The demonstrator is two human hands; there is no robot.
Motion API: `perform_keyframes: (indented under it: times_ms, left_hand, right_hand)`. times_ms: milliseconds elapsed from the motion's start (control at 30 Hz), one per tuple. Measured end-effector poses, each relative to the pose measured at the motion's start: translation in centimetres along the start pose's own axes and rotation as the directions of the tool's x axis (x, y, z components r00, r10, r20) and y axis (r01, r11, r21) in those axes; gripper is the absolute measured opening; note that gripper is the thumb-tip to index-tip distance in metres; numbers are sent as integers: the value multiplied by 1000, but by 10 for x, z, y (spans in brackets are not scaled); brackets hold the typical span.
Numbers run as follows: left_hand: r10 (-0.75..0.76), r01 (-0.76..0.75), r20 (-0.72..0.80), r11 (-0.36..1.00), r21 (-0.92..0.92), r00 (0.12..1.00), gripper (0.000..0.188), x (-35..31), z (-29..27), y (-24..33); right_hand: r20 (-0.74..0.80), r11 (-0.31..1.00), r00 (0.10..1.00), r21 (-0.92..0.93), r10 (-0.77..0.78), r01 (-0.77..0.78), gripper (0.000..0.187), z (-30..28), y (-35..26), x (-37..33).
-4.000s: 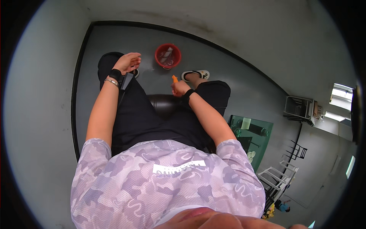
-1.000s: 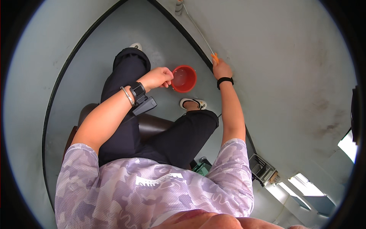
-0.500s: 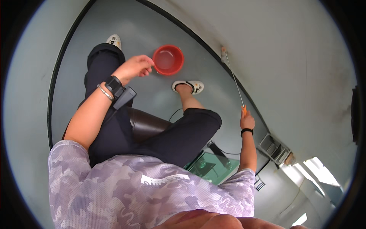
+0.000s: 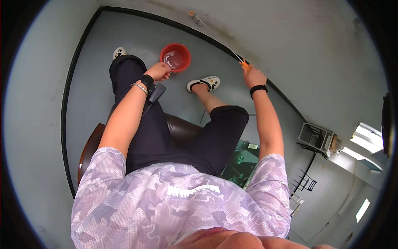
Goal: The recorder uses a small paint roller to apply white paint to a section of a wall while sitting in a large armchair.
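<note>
My right hand point(image 4: 254, 77) is closed round the orange handle of a long thin metal rod, a small paint roller point(image 4: 222, 41) by its look. Its pale cylindrical head with an orange end lies by the wall, up and left of the hand. A red bucket point(image 4: 188, 61) with some clear liquid in it stands on the floor in front of my feet. My left hand point(image 4: 159, 72) is at its near-left rim, fingers curled together. A thin whitish line shows inside the bucket by the fingertips; whether I grip that or the rim is too small to tell.
I sit on a brown leather seat point(image 4: 182, 128), knees apart, a white clog point(image 4: 204, 84) beside the bucket. The pale wall point(image 4: 298, 54) meets the grey floor at a black skirting. A green glass table point(image 4: 240, 164) stands at my right, and stacked chairs point(image 4: 316, 137) are farther right.
My left hand has come to the bucket's rim, its fingers now curled in. My right hand and the roller have moved up and left along the wall. The view has turned slightly.
</note>
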State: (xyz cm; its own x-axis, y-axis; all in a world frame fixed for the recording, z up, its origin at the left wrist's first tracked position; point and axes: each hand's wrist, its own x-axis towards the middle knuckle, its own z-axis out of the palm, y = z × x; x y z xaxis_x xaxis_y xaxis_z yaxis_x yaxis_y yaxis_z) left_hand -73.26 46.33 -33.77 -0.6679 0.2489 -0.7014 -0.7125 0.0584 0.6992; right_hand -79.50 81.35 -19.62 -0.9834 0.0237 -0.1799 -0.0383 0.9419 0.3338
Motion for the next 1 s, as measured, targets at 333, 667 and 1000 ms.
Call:
perform_keyframes:
  times_ms: [333, 667, 1000]
  left_hand:
    - [-8, 13, -132, 999, 37, 991, 14, -8, -42, -44]
    - [274, -271, -11, 940, -209, 962, 19, -83, -39, -44]
    - [217, -186, 154, 963, -195, 964, 20, -105, 9, -11]
  right_hand:
    - [578, 44, 794, 812, -189, -582, 23, 10, 18, -135]
    - [617, -156, 611, 629, -495, -761, 12, 100, -114, -132]
    - [333, 715, 938, 679, -97, -168, 27, 131, -168, -117]
